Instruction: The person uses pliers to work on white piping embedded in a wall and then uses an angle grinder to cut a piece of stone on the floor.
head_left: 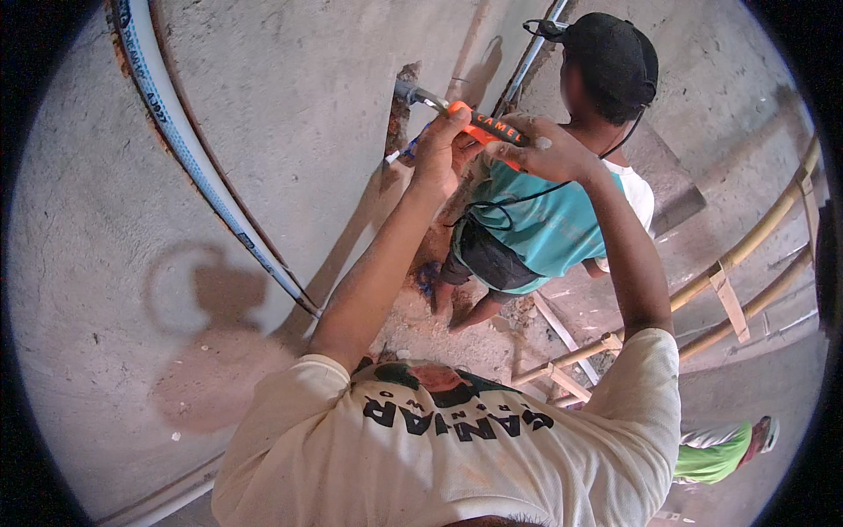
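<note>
Both hands are raised at a broken-out slot (402,114) in the plastered wall, on a pair of pliers (487,126) with orange and black handles. My right hand (551,151) is closed round the handle ends. Nearer the jaws, my left hand (443,145) is closed too, thumb on the orange handle. The metal jaws (428,98) reach to the end of a grey pipe (406,90) in the slot; whether they grip it or only touch it, I cannot tell. Just below, a small white-tipped blue piece (399,155) shows, partly hidden by my left hand.
A co-worker (549,211) in a teal shirt and black cap stands close beyond my hands. A bamboo ladder (685,294) leans at the right. Another person (724,452) in green is lower right. A blue-marked white pipe (189,149) runs down a wall groove at left.
</note>
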Demonstrator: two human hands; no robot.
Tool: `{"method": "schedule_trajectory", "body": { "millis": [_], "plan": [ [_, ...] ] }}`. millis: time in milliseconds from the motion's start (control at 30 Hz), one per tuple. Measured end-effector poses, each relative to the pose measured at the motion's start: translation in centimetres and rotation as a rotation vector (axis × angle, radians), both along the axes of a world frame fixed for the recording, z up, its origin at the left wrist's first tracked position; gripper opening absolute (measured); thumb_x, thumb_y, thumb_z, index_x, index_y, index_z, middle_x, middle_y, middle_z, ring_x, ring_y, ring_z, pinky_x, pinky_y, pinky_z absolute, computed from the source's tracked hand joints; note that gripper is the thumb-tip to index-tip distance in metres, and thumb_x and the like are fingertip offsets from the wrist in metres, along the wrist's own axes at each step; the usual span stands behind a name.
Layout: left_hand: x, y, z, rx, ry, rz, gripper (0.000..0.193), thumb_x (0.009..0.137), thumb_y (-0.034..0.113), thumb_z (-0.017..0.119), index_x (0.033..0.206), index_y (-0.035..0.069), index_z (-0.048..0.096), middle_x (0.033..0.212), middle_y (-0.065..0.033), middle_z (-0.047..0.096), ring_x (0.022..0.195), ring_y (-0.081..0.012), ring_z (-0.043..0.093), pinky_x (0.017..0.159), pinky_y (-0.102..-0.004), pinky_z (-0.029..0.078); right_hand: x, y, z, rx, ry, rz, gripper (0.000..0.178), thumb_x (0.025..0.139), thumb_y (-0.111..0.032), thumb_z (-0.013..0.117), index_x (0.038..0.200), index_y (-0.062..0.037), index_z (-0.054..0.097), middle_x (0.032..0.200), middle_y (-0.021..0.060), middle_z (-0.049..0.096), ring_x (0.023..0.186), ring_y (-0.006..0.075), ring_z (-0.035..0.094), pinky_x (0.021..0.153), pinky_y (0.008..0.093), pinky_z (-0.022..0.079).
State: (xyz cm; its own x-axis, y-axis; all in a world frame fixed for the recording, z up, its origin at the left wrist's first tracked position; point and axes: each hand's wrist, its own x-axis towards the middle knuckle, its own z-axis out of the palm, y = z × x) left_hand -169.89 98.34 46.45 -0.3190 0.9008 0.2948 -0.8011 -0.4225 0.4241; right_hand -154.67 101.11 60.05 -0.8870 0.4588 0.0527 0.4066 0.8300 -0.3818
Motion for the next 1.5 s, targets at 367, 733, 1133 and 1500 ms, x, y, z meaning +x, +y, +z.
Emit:
{"method": "schedule_trajectory", "body": {
  "millis": [367, 733, 1133, 1500],
  "plan": [
    [0.5, 0.1, 1.3, -0.083, 0.063, 0.108, 0.030, 0.087, 0.025, 0.064, 0.104, 0.003, 0.053, 0.089, -0.0071, 0.059, 0.083, -0.0197, 0.064, 0.069, -0.0327, 0.054, 0.3, 1.6, -3.6, -0.592, 0.246, -0.259, 0.042, 0.085, -0.041, 0.062, 0.098, -0.0017, 0.066, 0.076, 0.0066, 0.064, 0.068, 0.0167, 0.061, 0.059, 0.0296, 0.049],
    [0.8, -0.3, 0.5, -0.068, -0.022, -0.089, 0.032, 0.084, 0.035, 0.066, 0.101, 0.011, 0.052, 0.094, -0.0069, 0.061, 0.089, -0.0204, 0.063, 0.079, -0.0370, 0.051, 0.6, -2.5, -3.4, 0.398, 0.076, -0.079, 0.036, 0.082, -0.025, 0.062, 0.109, -0.0018, 0.056, 0.089, 0.0232, 0.062, 0.087, 0.0417, 0.060, 0.075, 0.0492, 0.047],
    [0.4, -0.2, 0.5, -0.029, -0.044, -0.133, 0.032, 0.084, 0.029, 0.066, 0.104, 0.010, 0.051, 0.096, -0.0096, 0.062, 0.089, -0.0227, 0.063, 0.077, -0.0400, 0.052, -0.1, -3.2, -3.7, 0.419, 0.104, -0.124, 0.035, 0.083, -0.014, 0.062, 0.113, -0.0001, 0.051, 0.104, 0.0230, 0.056, 0.094, 0.0426, 0.057, 0.078, 0.0466, 0.047],
    [-1.0, 0.1, -0.3, 0.019, 0.034, -0.236, 0.025, 0.086, 0.026, 0.063, 0.103, 0.010, 0.054, 0.096, -0.0112, 0.064, 0.089, -0.0205, 0.062, 0.079, -0.0377, 0.053, -0.9, -3.6, -6.0, 0.546, 0.088, -0.261, 0.056, 0.074, -0.004, 0.062, 0.126, 0.0003, 0.040, 0.101, 0.0216, 0.053, 0.092, 0.0387, 0.058, 0.075, 0.0466, 0.051]
  ]
}}
